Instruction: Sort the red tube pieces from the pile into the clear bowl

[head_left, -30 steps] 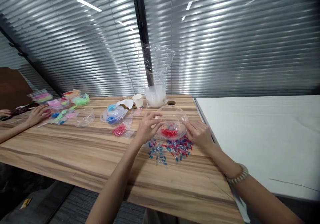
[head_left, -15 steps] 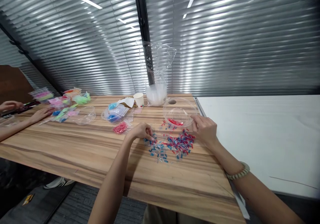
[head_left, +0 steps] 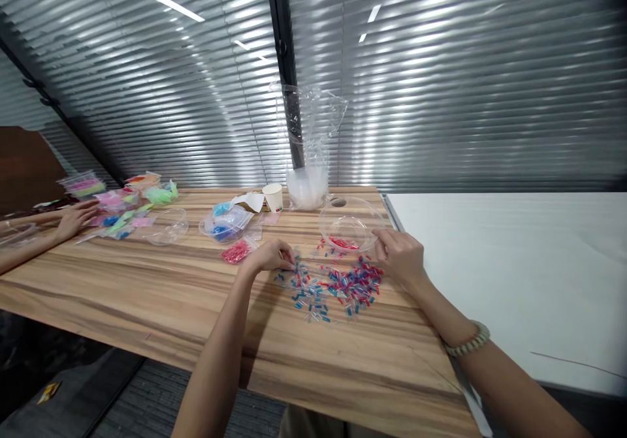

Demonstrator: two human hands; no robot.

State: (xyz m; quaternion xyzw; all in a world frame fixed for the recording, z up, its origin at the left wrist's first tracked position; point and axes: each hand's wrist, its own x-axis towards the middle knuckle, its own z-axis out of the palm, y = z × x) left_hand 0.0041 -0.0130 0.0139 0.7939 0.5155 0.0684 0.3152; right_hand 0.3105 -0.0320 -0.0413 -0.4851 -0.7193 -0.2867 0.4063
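A scatter of small red and blue tube beads (head_left: 333, 286) lies on the wooden table (head_left: 147, 294). My left hand (head_left: 268, 256) rests at the pile's left edge, fingertips pinched down among the beads. Behind the pile stands a clear plastic bowl (head_left: 350, 224) with a few red beads in it. My right hand (head_left: 399, 255) grips the bowl's right rim. A beaded bracelet sits on my right wrist.
Small bags of red beads (head_left: 236, 251) and blue beads (head_left: 223, 222), a paper cup (head_left: 273, 197) and a tall clear bag of tubs (head_left: 307, 151) stand behind. Another clear bowl (head_left: 166, 226) and coloured bags (head_left: 122, 206) lie left, by another person's hand (head_left: 73, 219). A white table (head_left: 514, 262) adjoins on the right.
My left hand left the bowl and dropped to the beads' left edge. The bowl moved back and right, held only by my right hand; another person's hands shifted at far left.
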